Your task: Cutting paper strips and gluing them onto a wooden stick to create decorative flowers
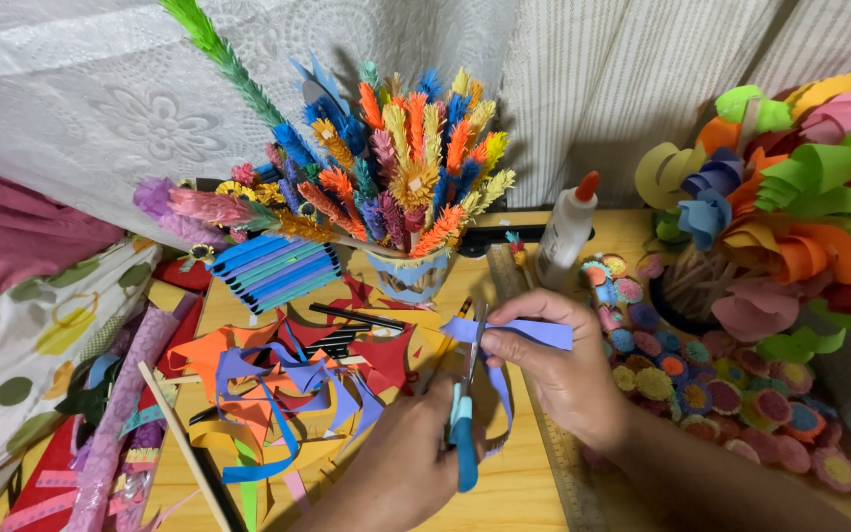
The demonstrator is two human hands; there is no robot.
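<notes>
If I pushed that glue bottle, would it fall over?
Probably, yes. The glue bottle stands upright, tall and narrow, so a nudge near its orange cap would likely tip it. Its round body suggests it could then roll toward the paper discs. It looks like light plastic.

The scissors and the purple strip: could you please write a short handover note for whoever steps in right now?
Left hand grips the blue-handled scissors, blades open and pointing up at the paper.
Right hand pinches the purple paper strip level in its fingers.
Done: the strip's left end sits between the blades, and a narrow purple piece hangs down from it; cut scraps are piled to the left on the wooden table.
Left: the part of the strip held in the right hand is uncut.
Glue bottle stands behind, upright.
</notes>
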